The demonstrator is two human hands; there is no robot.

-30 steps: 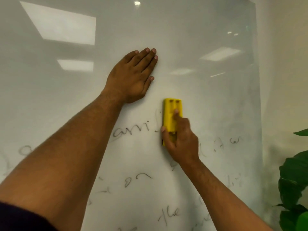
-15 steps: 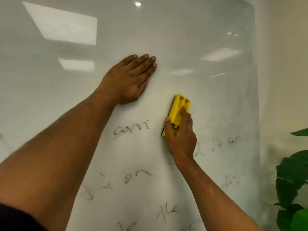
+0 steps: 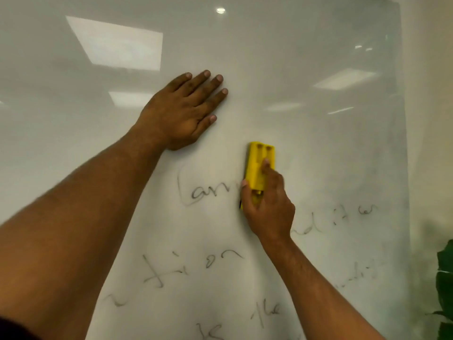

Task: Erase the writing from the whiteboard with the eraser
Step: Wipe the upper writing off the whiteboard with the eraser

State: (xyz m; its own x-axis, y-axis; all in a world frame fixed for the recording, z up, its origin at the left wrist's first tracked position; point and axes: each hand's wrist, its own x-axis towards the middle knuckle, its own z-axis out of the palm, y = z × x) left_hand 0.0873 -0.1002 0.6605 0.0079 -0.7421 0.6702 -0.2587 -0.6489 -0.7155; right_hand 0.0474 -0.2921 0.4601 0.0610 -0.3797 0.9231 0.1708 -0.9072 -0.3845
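Note:
A glossy whiteboard (image 3: pixel 306 69) fills the view. Dark handwriting (image 3: pixel 208 190) remains across its middle and lower part, some of it smeared. My right hand (image 3: pixel 268 209) grips a yellow eraser (image 3: pixel 258 165) and holds it upright against the board, just right of the word fragment "Lam". My left hand (image 3: pixel 186 111) lies flat on the board above and to the left of the eraser, fingers straight and together. More words sit lower down, such as "on" (image 3: pixel 220 258) and "the" (image 3: pixel 267 312).
The board's right edge (image 3: pixel 404 168) meets a cream wall. Green plant leaves (image 3: pixel 445 290) stand at the lower right corner. Ceiling lights reflect on the upper board.
The eraser went from upright to tilted right and back to upright near the same word. The letters next to it have shrunk. My left hand stayed flat on the board.

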